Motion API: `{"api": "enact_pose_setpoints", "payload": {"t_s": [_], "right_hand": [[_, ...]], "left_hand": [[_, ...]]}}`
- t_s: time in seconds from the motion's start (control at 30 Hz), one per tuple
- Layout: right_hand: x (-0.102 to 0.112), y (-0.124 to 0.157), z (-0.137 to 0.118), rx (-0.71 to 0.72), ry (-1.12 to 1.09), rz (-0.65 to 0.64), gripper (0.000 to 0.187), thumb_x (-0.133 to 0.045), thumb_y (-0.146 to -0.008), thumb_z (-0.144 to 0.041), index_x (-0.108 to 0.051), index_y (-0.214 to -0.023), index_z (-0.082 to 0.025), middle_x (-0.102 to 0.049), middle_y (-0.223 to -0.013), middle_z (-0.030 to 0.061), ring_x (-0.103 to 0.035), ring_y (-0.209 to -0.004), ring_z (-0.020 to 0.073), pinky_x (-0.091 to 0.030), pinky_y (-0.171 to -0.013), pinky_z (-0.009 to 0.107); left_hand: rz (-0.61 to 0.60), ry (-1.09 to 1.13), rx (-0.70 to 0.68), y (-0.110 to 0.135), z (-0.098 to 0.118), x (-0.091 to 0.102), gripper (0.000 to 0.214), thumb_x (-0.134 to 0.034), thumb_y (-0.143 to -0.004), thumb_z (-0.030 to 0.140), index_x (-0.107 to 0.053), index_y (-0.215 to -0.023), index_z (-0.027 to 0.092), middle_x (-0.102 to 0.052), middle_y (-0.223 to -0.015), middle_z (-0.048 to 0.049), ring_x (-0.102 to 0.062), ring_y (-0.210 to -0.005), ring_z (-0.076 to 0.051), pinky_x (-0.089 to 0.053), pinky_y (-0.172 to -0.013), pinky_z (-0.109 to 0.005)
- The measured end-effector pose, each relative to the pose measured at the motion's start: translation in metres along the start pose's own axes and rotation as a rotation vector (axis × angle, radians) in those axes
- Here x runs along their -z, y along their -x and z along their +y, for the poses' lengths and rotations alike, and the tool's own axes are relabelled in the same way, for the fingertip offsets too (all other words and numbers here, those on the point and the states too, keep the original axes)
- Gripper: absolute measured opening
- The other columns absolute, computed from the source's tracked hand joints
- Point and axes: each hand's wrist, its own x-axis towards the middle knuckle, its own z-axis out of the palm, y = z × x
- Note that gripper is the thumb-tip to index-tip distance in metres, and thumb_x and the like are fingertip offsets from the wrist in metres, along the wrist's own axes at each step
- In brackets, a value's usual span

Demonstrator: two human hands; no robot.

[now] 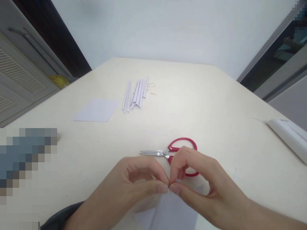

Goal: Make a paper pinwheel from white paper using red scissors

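My left hand (141, 179) and my right hand (194, 172) meet at the lower middle of the head view, each with thumb and forefinger pinched together. Their fingertips touch at the top end of a white sheet of paper (177, 210), which slopes down toward me and has a fold or rolled edge along its left side. Both pinches close on that tip; any finer piece between the fingers is too small to make out. Just beyond the hands lie scissors (153, 153) with red handles, blades pointing left, their handles partly covered by my right hand.
Several rolled paper tubes (137, 92) lie farther back, with small scraps beside them. A flat paper sheet (97, 110) rests to their left. A thin strip (155, 132) lies beyond the scissors. A white object (287, 134) sits at the table's right edge. Part of the left side is pixelated.
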Motion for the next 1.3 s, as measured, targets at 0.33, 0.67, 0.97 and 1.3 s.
{"api": "enact_pose_setpoints", "payload": {"t_s": [0.33,0.67,0.97,1.3], "right_hand": [[0.007,-0.003,-0.004,0.071,-0.098,-0.096,0.011,-0.068,-0.087,-0.01,-0.068,-0.082,-0.02,-0.064,-0.086,0.0004,-0.061,-0.082,0.0141,-0.05,-0.077,0.026],[0.008,-0.004,-0.004,0.342,-0.047,-0.184,0.01,-0.063,-0.09,-0.006,-0.069,-0.084,-0.012,-0.064,-0.087,0.0049,-0.06,-0.087,0.0135,-0.051,-0.084,0.02],[0.009,-0.003,0.0,0.28,0.087,-0.138,0.011,-0.064,-0.082,-0.003,-0.063,-0.085,-0.014,-0.061,-0.086,0.004,-0.058,-0.079,0.0132,-0.049,-0.071,0.022],[-0.003,0.001,0.006,0.164,0.08,0.051,0.022,-0.062,-0.073,-0.001,-0.055,-0.078,-0.02,-0.057,-0.076,-0.0042,-0.054,-0.072,0.0089,-0.042,-0.064,0.019]], "left_hand": [[-0.158,0.448,0.189,0.001,-0.007,-0.003,0.038,-0.091,-0.065,0.019,-0.06,-0.087,0.021,-0.076,-0.071,0.0037,-0.066,-0.06,-0.006,-0.045,-0.057,-0.013],[-0.271,0.464,0.233,-0.001,-0.023,0.001,0.045,-0.091,-0.067,0.025,-0.058,-0.097,0.02,-0.071,-0.075,0.0013,-0.063,-0.062,-0.007,-0.042,-0.057,-0.015],[-0.23,0.122,0.063,-0.001,0.001,0.007,0.013,-0.078,-0.081,0.027,-0.068,-0.083,0.02,-0.067,-0.082,0.0021,-0.061,-0.079,-0.013,-0.047,-0.074,-0.021],[0.048,-0.529,-0.232,0.007,0.013,-0.005,0.021,-0.063,-0.08,0.005,-0.066,-0.08,0.026,-0.072,-0.08,0.0092,-0.067,-0.076,-0.01,-0.051,-0.075,-0.017]]}}
